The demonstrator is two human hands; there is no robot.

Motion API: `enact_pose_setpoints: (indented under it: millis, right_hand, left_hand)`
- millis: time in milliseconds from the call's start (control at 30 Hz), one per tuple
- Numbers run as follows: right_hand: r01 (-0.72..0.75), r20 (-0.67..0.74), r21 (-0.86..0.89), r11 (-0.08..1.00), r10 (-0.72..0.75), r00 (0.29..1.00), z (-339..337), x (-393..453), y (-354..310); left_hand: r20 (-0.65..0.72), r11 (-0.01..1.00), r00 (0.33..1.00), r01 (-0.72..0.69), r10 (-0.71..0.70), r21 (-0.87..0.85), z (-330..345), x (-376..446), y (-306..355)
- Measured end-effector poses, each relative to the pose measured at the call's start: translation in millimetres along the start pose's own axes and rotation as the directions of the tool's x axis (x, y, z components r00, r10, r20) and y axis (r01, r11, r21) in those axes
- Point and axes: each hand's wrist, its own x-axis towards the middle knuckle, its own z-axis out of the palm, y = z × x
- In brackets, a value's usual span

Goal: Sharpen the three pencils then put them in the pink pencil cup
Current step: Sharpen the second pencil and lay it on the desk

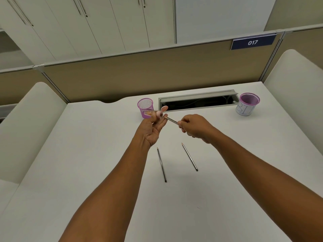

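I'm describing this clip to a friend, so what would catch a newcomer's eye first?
Mid-frame, the left hand holds a pink sharpener while the right hand feeds a pencil into it. Two more pencils lie on the desk below, and a pink cup stands just behind the hands.

We see one pencil [172,120] entering the pink sharpener [158,114]; two pencils [161,165] [190,157] lie at six o'clock; the pink mesh cup [145,108] stands upright at eleven.
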Motion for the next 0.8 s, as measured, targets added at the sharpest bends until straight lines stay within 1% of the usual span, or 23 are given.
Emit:
enact_pose_setpoints:
  millis: [67,333,433,500,600,667,800]
  right_hand:
    - [0.033,-0.022,-0.017,0.999,-0.033,0.999,3,1,7]
    - [0.08,-0.097,-0.019,0.997,-0.081,0.992,10,3,19]
    - [0.1,-0.12,-0.058,0.993,-0.106,0.987,10,5,18]
    - [0.11,-0.13,-0.097,0.989,-0.122,0.984,10,5,17]
    - [0.146,-0.166,-0.172,0.974,-0.175,0.971,10,6,17]
    - [0.187,-0.213,-0.257,0.948,-0.244,0.946,12,6,17]
    - [0.22,-0.289,-0.453,0.864,-0.376,0.881,17,5,15]
  left_hand:
    - [-0.004,1.0,1.0,0.011,-0.011,0.001,1,0,0]
    - [0.035,0.998,0.999,0.03,-0.032,0.05,4,-1,-4]
    - [0.051,0.997,0.997,0.054,-0.056,0.047,5,-1,-5]
    - [0.062,0.997,0.996,0.061,-0.064,0.05,5,-1,-6]
    - [0.087,0.993,0.995,0.047,-0.056,0.106,5,-2,-8]
    - [0.095,0.988,0.994,0.031,-0.046,0.151,6,-2,-9]
    - [0.113,0.987,0.993,0.025,-0.043,0.156,6,-1,-11]
